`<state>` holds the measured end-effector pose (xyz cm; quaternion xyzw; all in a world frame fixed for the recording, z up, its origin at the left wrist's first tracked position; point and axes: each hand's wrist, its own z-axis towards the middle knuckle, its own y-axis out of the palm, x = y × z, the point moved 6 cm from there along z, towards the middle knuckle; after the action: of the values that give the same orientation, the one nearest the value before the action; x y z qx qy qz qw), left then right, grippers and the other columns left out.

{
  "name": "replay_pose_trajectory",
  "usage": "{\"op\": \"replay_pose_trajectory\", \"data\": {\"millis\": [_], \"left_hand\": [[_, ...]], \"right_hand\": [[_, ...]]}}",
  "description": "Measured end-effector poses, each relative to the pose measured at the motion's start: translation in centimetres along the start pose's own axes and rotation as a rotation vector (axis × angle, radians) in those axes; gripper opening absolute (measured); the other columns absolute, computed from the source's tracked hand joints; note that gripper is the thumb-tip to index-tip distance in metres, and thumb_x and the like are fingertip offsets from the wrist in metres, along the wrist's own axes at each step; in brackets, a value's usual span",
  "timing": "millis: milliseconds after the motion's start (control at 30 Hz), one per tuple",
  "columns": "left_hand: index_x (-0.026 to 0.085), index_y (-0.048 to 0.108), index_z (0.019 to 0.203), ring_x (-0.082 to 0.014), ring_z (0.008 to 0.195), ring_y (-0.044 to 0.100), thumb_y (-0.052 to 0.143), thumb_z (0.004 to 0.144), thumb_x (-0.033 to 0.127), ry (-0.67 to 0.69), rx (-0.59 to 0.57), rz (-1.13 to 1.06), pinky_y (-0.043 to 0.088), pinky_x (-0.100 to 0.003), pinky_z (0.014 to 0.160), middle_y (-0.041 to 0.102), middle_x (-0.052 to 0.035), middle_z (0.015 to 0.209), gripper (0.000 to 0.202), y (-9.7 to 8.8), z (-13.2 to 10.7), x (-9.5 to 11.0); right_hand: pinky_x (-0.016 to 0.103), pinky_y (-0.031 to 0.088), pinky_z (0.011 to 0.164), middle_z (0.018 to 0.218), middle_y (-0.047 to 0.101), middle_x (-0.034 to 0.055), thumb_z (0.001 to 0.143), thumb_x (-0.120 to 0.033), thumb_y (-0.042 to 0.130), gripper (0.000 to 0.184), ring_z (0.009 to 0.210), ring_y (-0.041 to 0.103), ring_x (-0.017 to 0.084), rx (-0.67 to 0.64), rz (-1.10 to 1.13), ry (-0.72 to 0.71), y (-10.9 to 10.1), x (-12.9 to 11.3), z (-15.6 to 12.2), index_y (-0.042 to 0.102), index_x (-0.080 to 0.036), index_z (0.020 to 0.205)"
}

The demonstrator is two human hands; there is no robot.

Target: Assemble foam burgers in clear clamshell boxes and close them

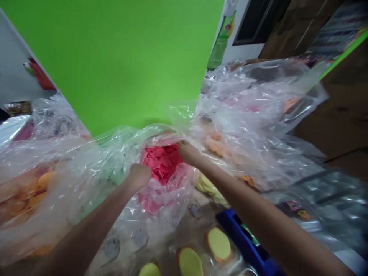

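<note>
Between my hands, a clear plastic bag (172,199) gapes at the top, and red-pink flat pieces (161,163) show inside it. My left hand (140,174) is closed at the bag's left edge, the film bunched at its fingers. On the far right side of the mouth, my right hand (188,152) is also closed on the rim; its fingertips are partly hidden and blurred. Beside my right forearm lie some yellow pieces (208,186) in plastic.
Clear bags with orange pieces (37,191) lie at left; more bags (253,103) pile up at right. A green panel (129,65) stands behind. Nearer me are yellow oval pieces (219,243), a blue holder (244,241) and clear plastic packs (330,207).
</note>
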<state>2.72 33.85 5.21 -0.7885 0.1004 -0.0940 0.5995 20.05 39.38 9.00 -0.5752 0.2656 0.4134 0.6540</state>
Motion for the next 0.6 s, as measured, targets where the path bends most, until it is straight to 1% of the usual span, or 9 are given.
{"op": "replay_pose_trajectory", "data": {"millis": [67,133,200,233,333,400,467,500,600], "left_hand": [[0.012,0.061,0.084,-0.013,0.072,0.062,0.056,0.086,0.03,-0.09,-0.1,0.005,0.053,-0.032,0.068,0.065,-0.0014,0.079,0.02,1.3,-1.4,-2.7],[0.011,0.062,0.079,-0.0134,0.067,0.062,0.056,0.086,0.027,-0.134,-0.142,-0.006,0.052,-0.031,0.064,0.064,-0.0022,0.074,0.018,1.5,-2.0,-3.9],[0.011,0.063,0.078,-0.0167,0.068,0.063,0.053,0.085,0.02,-0.118,-0.123,-0.043,0.049,-0.031,0.063,0.066,-0.0063,0.073,0.015,0.8,-1.0,-3.5],[0.012,0.065,0.083,-0.0184,0.071,0.064,0.05,0.085,0.017,-0.088,-0.097,-0.075,0.048,-0.03,0.063,0.068,-0.0087,0.076,0.016,0.2,0.1,-2.9],[0.018,0.06,0.112,-0.0186,0.076,0.065,0.036,0.088,0.015,0.022,-0.03,-0.211,0.045,-0.025,0.062,0.069,-0.0101,0.095,0.033,-1.7,3.9,-1.0],[0.023,0.051,0.126,-0.0163,0.072,0.065,0.032,0.091,0.02,0.087,-0.038,-0.305,0.045,-0.023,0.058,0.067,-0.0086,0.107,0.04,-2.2,5.8,-0.5],[0.025,0.051,0.126,-0.0167,0.077,0.065,0.041,0.089,0.03,0.147,-0.086,-0.375,0.046,-0.023,0.06,0.064,-0.0084,0.115,0.039,-1.9,6.6,-0.5],[0.025,0.053,0.124,-0.0186,0.085,0.065,0.049,0.085,0.035,0.172,-0.111,-0.399,0.047,-0.024,0.065,0.061,-0.0089,0.121,0.041,-1.5,6.5,-0.6],[0.02,0.05,0.127,-0.0274,0.112,0.055,0.064,0.073,0.041,0.192,-0.152,-0.439,0.047,-0.032,0.081,0.05,-0.0144,0.135,0.059,0.0,5.5,-1.1]], "right_hand": [[0.04,0.05,0.083,0.114,0.058,0.0084,0.088,-0.031,0.054,0.028,0.097,0.059,0.019,-0.078,-0.212,0.049,-1.0,2.6,1.1,0.056,-0.015,0.111],[0.042,0.048,0.086,0.116,0.057,0.009,0.088,-0.03,0.054,0.028,0.101,0.057,0.02,-0.173,-0.41,0.057,-1.3,4.0,1.8,0.056,-0.015,0.112],[0.043,0.047,0.088,0.118,0.057,0.0089,0.089,-0.031,0.054,0.028,0.102,0.057,0.02,-0.264,-0.539,0.02,-0.5,3.8,2.2,0.057,-0.016,0.112],[0.043,0.047,0.088,0.118,0.057,0.0089,0.089,-0.03,0.053,0.027,0.103,0.057,0.02,-0.313,-0.587,-0.011,0.3,3.4,2.2,0.057,-0.016,0.111],[0.038,0.045,0.092,0.119,0.059,0.011,0.084,-0.025,0.058,0.028,0.106,0.057,0.022,-0.463,-0.687,-0.109,2.9,2.3,1.6,0.06,-0.017,0.111],[0.038,0.042,0.095,0.125,0.057,0.0131,0.074,-0.021,0.068,0.045,0.112,0.054,0.027,-0.541,-0.741,-0.148,3.8,2.3,0.9,0.058,-0.018,0.118],[0.041,0.04,0.097,0.132,0.051,0.0137,0.066,-0.018,0.073,0.063,0.119,0.049,0.032,-0.58,-0.787,-0.172,3.7,2.8,0.3,0.052,-0.02,0.126],[0.043,0.039,0.097,0.134,0.049,0.0143,0.064,-0.018,0.073,0.068,0.12,0.047,0.034,-0.585,-0.805,-0.182,3.5,3.2,0.1,0.05,-0.02,0.128],[0.044,0.04,0.094,0.128,0.052,0.017,0.064,-0.025,0.074,0.065,0.117,0.048,0.036,-0.562,-0.834,-0.191,2.7,3.8,0.2,0.052,-0.017,0.124]]}}
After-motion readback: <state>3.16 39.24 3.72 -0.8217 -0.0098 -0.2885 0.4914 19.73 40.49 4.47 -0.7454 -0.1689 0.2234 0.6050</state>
